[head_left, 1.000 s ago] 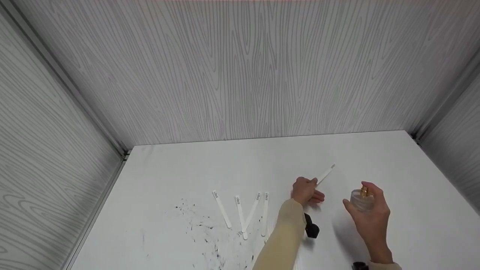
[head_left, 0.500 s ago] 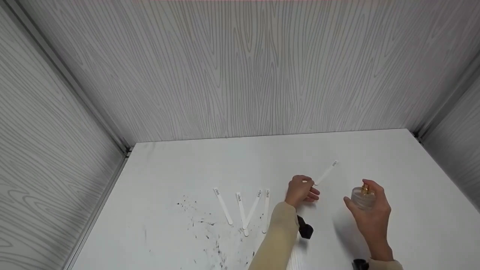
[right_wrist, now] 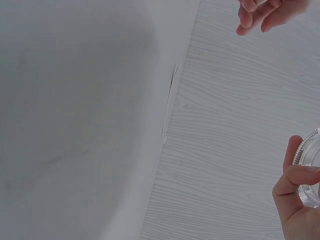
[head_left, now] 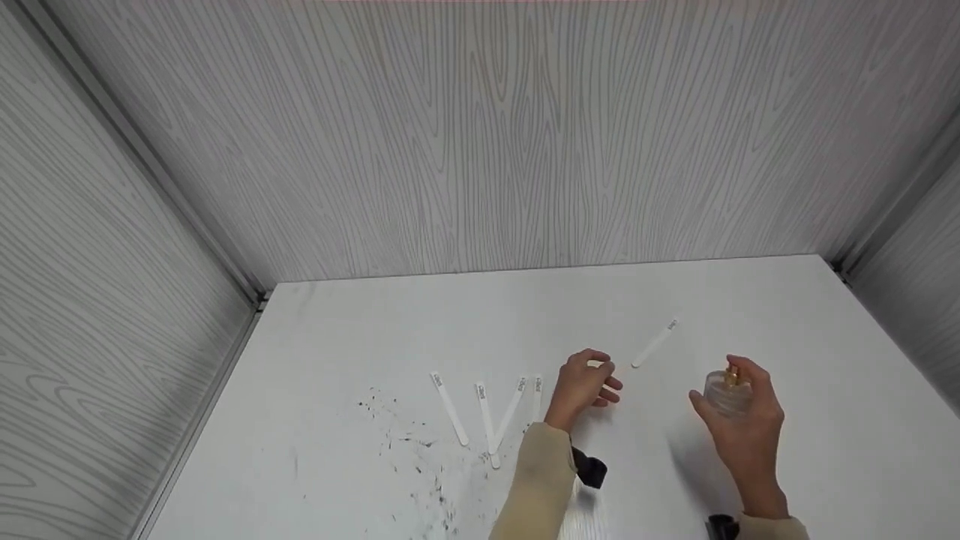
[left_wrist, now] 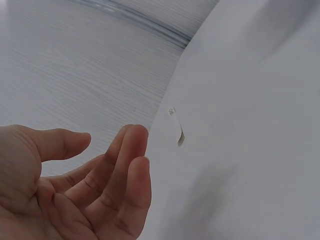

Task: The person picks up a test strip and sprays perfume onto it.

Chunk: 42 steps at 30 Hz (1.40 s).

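Note:
My right hand [head_left: 752, 442] holds a clear round perfume bottle [head_left: 721, 399] above the table, forefinger on its gold spray top and thumb at the near left side. In the right wrist view only part of the bottle's ridged glass [right_wrist: 301, 150] shows. My left hand [head_left: 579, 386] hovers to the left with nothing in it. Its fingers [left_wrist: 131, 172] are loosely bent and apart from the thumb. Between and beyond the hands, a white paper test strip [head_left: 654, 344] with small print at its far end lies on the table, slightly curled in the left wrist view [left_wrist: 176, 126].
Several similar white strips lie left of my left arm, among them a separate strip [head_left: 450, 409] and two strips meeting in a V. Dark specks and scuffs [head_left: 435, 487] mark the white tabletop [head_left: 360, 322]. Wood-grain panels [head_left: 487, 150] rise behind it and at both sides.
My left hand has let go of the test strip and drawn back left and toward me. The strip now lies flat on the table. My right hand and the bottle have barely moved.

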Tool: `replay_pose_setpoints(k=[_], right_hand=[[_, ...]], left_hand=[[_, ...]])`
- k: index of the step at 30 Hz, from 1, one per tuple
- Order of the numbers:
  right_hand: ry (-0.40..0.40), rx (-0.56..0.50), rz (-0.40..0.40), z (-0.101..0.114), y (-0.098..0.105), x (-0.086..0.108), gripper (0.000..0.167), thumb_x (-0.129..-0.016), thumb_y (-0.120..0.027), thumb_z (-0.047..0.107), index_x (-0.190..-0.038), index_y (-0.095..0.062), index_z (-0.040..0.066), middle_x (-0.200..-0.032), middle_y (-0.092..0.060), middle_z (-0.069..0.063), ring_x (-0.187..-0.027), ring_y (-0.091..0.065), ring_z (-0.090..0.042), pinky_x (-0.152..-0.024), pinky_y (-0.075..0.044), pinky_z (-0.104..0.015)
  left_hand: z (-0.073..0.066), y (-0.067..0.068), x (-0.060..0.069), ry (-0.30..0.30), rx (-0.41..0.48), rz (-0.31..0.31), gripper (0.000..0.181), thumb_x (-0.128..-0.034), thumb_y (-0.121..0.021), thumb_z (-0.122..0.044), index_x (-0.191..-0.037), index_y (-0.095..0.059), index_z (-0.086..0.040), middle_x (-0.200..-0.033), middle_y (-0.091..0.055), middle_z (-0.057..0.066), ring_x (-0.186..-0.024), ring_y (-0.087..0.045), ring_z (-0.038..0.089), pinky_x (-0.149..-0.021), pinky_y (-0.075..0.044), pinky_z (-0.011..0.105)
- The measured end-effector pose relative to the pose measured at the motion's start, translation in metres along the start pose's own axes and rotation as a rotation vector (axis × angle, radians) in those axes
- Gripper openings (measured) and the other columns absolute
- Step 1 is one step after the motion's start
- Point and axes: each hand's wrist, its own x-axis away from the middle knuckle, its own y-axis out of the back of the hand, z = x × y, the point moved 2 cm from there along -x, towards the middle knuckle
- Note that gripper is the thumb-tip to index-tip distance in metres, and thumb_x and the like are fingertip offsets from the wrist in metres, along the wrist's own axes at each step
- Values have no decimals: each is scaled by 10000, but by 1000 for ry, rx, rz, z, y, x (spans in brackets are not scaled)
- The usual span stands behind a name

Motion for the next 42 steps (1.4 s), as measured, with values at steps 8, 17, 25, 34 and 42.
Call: replay_pose_setpoints(k=[8, 17, 25, 34, 42], right_hand=[[0, 11, 7, 1, 0, 1, 694, -661, -805, -225, -1290, -566, -54, -1160, -643, -141, -1046, -514, 11, -828, -387, -125], [-17, -4, 1, 0, 1, 2, 707, -652, -808, -229, -1292, -573, -45, -1191, -635, -142, -1042, -506, -1, -835, -388, -150], [26, -11, 31, 2, -5, 3, 687, -660, -791, -240, -1284, -556, -72, -1192, -633, -228, -1075, -501, 23, -869, -392, -138], [-19, 12, 25, 3, -2, 4, 690, -670, -794, -231, -1295, -561, -52, -1220, -636, -242, -1075, -496, 36, -870, -403, -144], [-5, 7, 33, 4, -3, 3, 706, -657, -793, -245, -1295, -553, -59, -1199, -639, -228, -1065, -500, 33, -860, -399, -138]], left_hand=[[12, 15, 12, -33, 27, -3, 282, -1001, -583, -113, -1245, -625, 23, -774, -726, 69, -664, -723, 182, -600, -590, 258], [15, 33, 27, -102, 58, 0, 302, -1007, -580, -100, -1268, -603, 52, -801, -735, 89, -691, -736, 209, -625, -597, 263], [19, 52, 38, -113, 25, -48, 307, -1021, -566, -109, -1278, -593, 58, -823, -737, 88, -710, -735, 216, -639, -607, 287], [30, 67, 50, -120, -21, -113, 310, -1022, -569, -118, -1273, -587, 63, -841, -735, 71, -734, -734, 206, -662, -611, 294], [35, 81, 63, -116, -32, -171, 293, -1009, -579, -92, -1257, -593, 64, -825, -727, 77, -719, -731, 207, -649, -611, 292]])
